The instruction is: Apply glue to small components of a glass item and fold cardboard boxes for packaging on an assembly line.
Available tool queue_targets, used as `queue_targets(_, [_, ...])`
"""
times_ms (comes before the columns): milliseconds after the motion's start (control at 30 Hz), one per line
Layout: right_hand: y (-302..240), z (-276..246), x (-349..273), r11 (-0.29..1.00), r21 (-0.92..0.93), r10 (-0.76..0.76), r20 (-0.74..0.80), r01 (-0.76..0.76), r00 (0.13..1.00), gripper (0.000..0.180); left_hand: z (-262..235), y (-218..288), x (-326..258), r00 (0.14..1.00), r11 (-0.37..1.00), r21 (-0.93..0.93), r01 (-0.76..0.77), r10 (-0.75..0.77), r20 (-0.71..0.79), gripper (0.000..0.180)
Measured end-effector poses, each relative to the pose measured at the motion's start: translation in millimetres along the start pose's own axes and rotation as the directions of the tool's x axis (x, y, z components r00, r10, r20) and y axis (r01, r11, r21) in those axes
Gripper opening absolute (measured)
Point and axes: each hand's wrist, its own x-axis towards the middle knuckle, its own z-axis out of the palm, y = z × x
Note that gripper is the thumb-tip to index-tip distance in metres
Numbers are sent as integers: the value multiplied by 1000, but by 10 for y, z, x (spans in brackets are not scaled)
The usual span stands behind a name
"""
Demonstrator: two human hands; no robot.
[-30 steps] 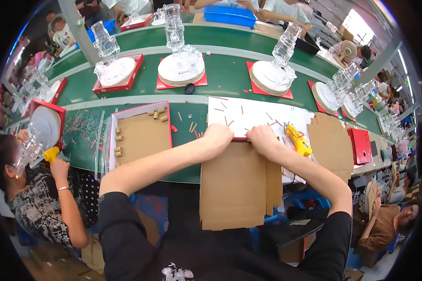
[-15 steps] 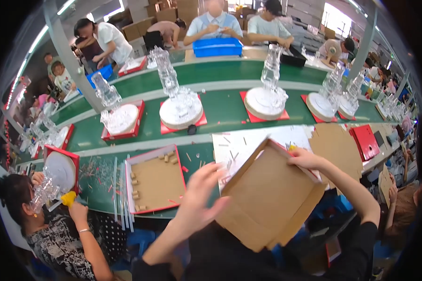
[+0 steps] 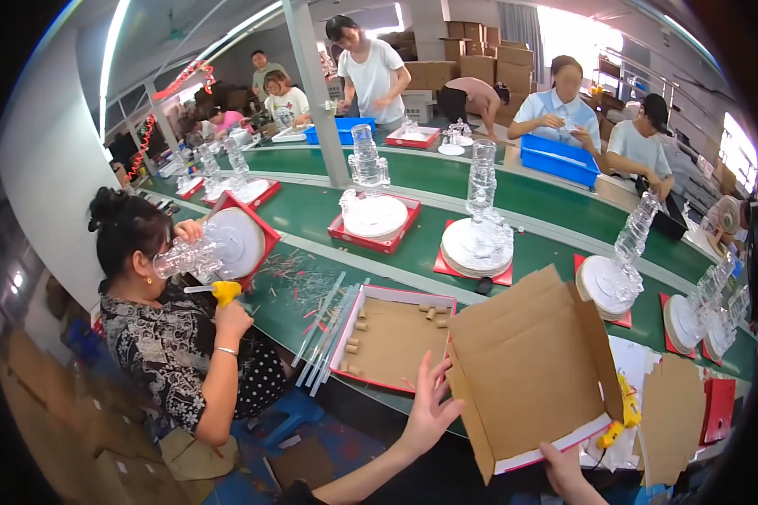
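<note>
My right hand [image 3: 567, 473] grips the near edge of a shallow cardboard box [image 3: 530, 370], brown inside with a white and red rim. The box is tilted, and its inner face shows. My left hand [image 3: 433, 411] is open, fingers spread, close to the box's left side; I cannot tell whether the fingertips touch it. Left of the box, a second shallow box [image 3: 393, 337] with a red and white rim lies on the green bench. Several short brown cardboard tubes [image 3: 430, 314] sit along its inner sides. A yellow glue gun [image 3: 627, 404] lies right of the held box, partly hidden.
At left a co-worker holds a yellow glue gun [image 3: 225, 292] to a clear figure on a white disc [image 3: 234, 242]. Clear plastic strips [image 3: 321, 332] and scraps lie on the bench. Beyond, several clear towers on white bases [image 3: 477, 247] stand on the green belt. Flat cardboard sheets [image 3: 678, 404] lie at right.
The view has swung left. The held box has turned, and my right hand is now at its near edge instead of its far right side. My left hand stays open beside it.
</note>
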Motion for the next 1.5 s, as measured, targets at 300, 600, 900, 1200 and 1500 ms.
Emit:
queue_targets(300, [-564, -153, -213, 595, -749, 50, 396, 291, 917, 64, -333, -16, 222, 996, 995, 69, 65, -69, 57, 82])
queue_targets(600, [-761, 323, -196, 928, 15, -367, 210, 372, 906, 64, -315, -260, -14, 914, 854, 483, 195, -337, 226, 62])
queue_targets(900, [-507, 61, 121, 869, -396, -238, 191, 297, 952, 34, 46, -246, 168, 980, 908, 410, 85, -150, 129, 44])
queue_targets(1200, [-528, 106, 535, 956, 206, -137, -315, 208, 939, 28, 49, -751, 485, 991, 924, 362, 127, -135, -4, 30])
queue_targets(1500, [-512, -230, 792, 999, -45, 25, -135, -31, 991, 23, -32, -937, 763, 944, 906, 280, 318, -331, -2, 15])
